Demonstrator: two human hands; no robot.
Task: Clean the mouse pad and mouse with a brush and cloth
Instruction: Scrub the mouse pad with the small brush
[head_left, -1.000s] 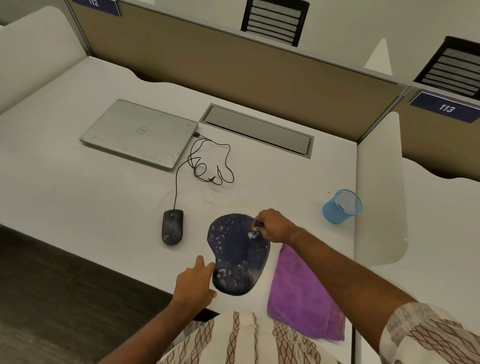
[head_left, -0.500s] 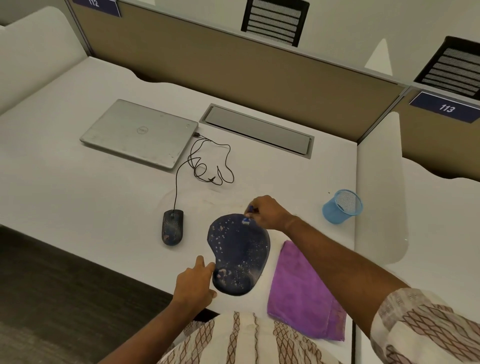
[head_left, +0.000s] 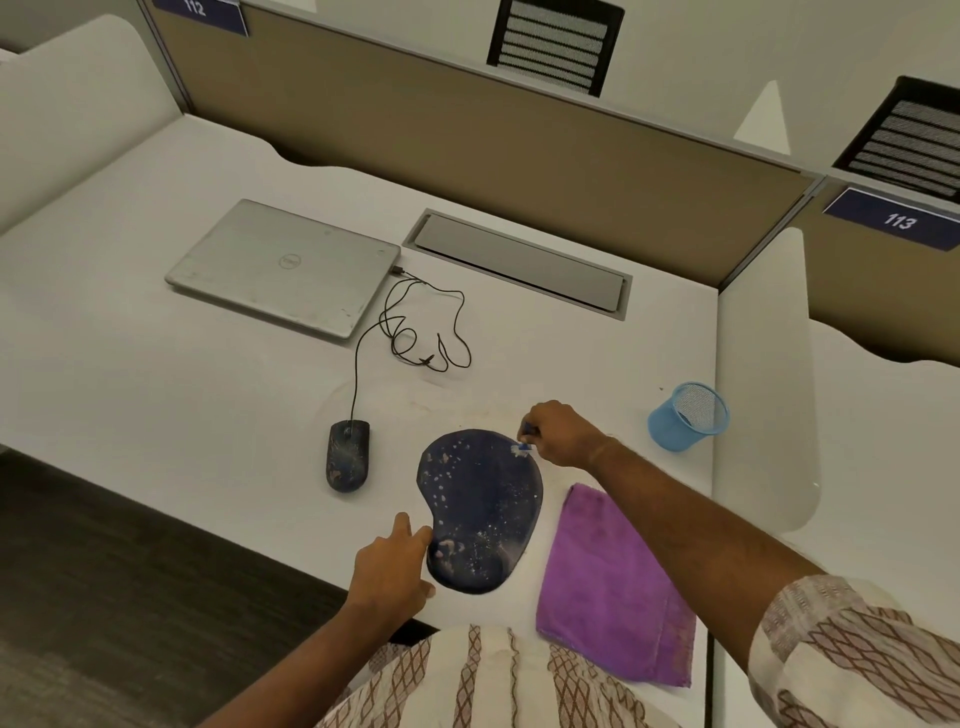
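A dark blue mouse pad (head_left: 480, 506) speckled with pale dust lies near the desk's front edge. My right hand (head_left: 563, 434) grips a small blue brush (head_left: 524, 441), whose white bristles touch the pad's far right edge. My left hand (head_left: 392, 569) rests flat on the desk with its fingers against the pad's near left rim. A dusty black wired mouse (head_left: 348, 456) sits left of the pad. A purple cloth (head_left: 610, 587) lies folded to the pad's right.
A closed silver laptop (head_left: 288, 265) sits at the back left, with the mouse cable (head_left: 426, 332) coiled beside it. A blue mesh cup (head_left: 685, 415) stands at the right by the white divider. A grey cable tray lid (head_left: 519, 262) is set into the desk.
My right hand swept the brush from the pad's right middle up to its far edge, then came slightly back down. My left hand and the pad stayed put.
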